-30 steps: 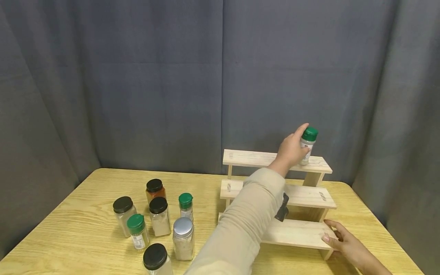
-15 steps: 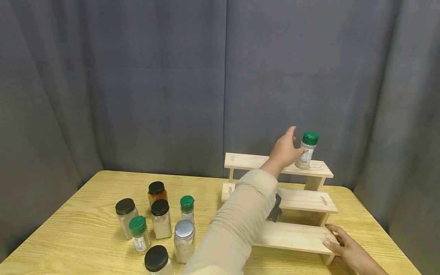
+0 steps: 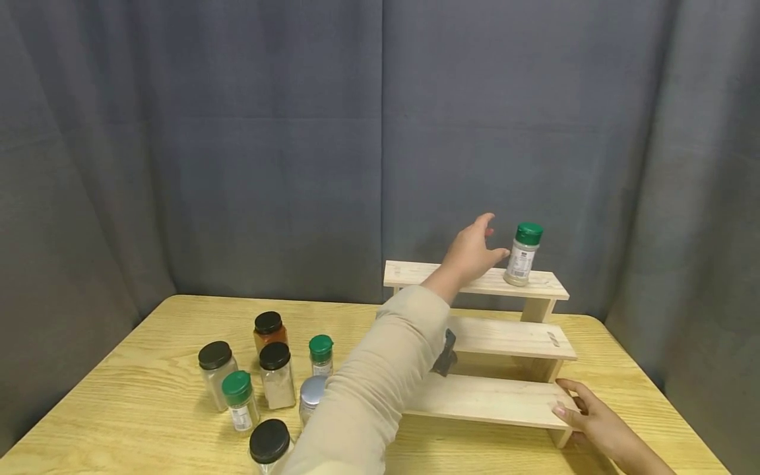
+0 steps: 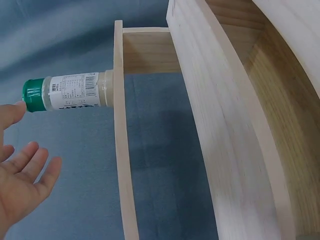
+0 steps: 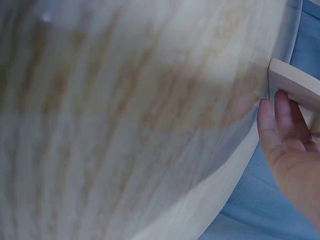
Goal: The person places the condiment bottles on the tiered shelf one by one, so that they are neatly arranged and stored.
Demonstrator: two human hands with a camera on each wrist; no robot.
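Observation:
A seasoning shaker (image 3: 520, 260) with a green cap stands upright near the right end of the top tier of a three-tier wooden display shelf (image 3: 505, 336). Just left of it is my left hand (image 3: 472, 251), fingers spread and nothing held; the left wrist view shows the same hand (image 4: 25, 175) with one fingertip close to the green cap, and I cannot tell whether they touch. My right hand (image 3: 596, 422) grips the right end of the bottom tier, thumb on top. In the right wrist view, the fingers of that hand (image 5: 290, 150) lie at the wooden side piece (image 5: 295, 85).
Several jars stand on the left of the wood-grain table (image 3: 136, 382): black-lidded ones (image 3: 278, 382), another green-capped shaker (image 3: 240, 402), a small green-capped one (image 3: 321, 353) and a silver-lidded jar (image 3: 311, 392) partly behind my left sleeve. A grey curtain (image 3: 267, 165) hangs behind.
My left hand has let go of the green-capped shaker and drawn away to the left. The shaker stays on the top tier. My right hand keeps its place at the shelf end.

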